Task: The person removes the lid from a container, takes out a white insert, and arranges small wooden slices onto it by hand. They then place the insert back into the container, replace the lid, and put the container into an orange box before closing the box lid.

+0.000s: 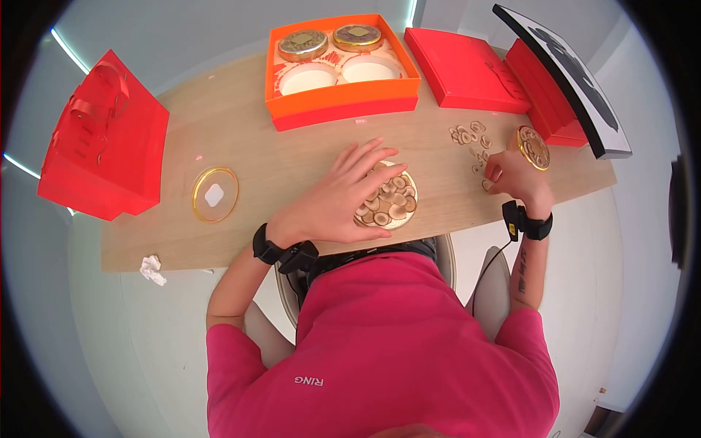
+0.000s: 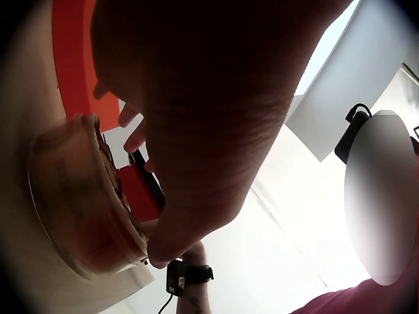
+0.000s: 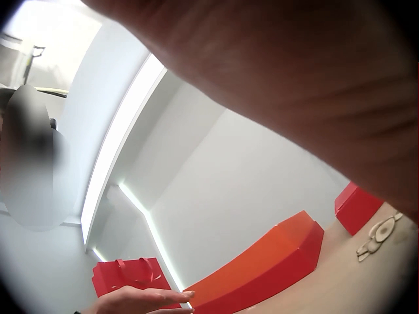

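Pale wooden bench [image 1: 241, 139]: left grip [image 1: 343, 193] spread flat over slice-filled tin [image 1: 391, 204] near front edge; right grip [image 1: 511, 175] pinching one slice. Nudged, could spill.

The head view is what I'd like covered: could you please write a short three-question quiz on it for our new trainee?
1. True or false: the left hand rests on the round tin of slices.
2. How many of the four wells in the orange box hold tins? A) one B) two C) four
3. Which hand is by the loose slices on the table?

Key: 1 true; 2 B; 3 the right hand.
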Tool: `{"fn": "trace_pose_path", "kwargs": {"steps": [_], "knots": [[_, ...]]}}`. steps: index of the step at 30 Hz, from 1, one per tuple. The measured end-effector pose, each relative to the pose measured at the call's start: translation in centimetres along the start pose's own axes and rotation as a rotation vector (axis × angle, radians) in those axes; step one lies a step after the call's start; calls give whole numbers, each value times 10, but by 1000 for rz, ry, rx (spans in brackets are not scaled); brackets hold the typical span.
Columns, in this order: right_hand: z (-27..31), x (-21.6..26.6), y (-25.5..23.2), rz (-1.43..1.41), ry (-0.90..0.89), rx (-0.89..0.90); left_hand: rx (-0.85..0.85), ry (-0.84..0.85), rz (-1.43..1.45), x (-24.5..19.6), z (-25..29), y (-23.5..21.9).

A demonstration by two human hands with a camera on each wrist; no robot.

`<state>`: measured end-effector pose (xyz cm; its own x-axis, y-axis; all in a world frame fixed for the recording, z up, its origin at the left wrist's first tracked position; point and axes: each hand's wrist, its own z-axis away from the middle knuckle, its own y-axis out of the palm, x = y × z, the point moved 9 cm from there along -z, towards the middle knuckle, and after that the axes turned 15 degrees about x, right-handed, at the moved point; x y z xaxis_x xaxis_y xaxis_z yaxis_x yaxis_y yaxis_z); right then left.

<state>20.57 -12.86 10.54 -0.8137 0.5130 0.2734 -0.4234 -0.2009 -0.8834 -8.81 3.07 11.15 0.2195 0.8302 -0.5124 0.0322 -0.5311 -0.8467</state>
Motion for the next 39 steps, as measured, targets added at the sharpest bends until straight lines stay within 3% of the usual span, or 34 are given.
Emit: {"fn": "trace_pose_path", "kwargs": {"steps": [9,12,15,21,27,33,36,39], "knots": [[-15,-18,7,-121,-24,119,26,-20,81,5,0,2],[-17,-23,10,-141,-76,84,31,-10,103,6,1,1],[-11,-9,11,-142,-121,61,23,-27,86,6,1,2],[-14,43,20,-43,-177,192,-5,-121,14,10,3,0],[-16,55,24,21,-181,230,44,-64,107,17,5,-4],[31,152,4,-215,-617,-14,29,-46,159,25,11,-9],[52,194,15,-147,-831,-97,38,-82,178,28,11,-8],[55,211,23,-95,-910,-193,42,-98,171,29,10,-6]]}}
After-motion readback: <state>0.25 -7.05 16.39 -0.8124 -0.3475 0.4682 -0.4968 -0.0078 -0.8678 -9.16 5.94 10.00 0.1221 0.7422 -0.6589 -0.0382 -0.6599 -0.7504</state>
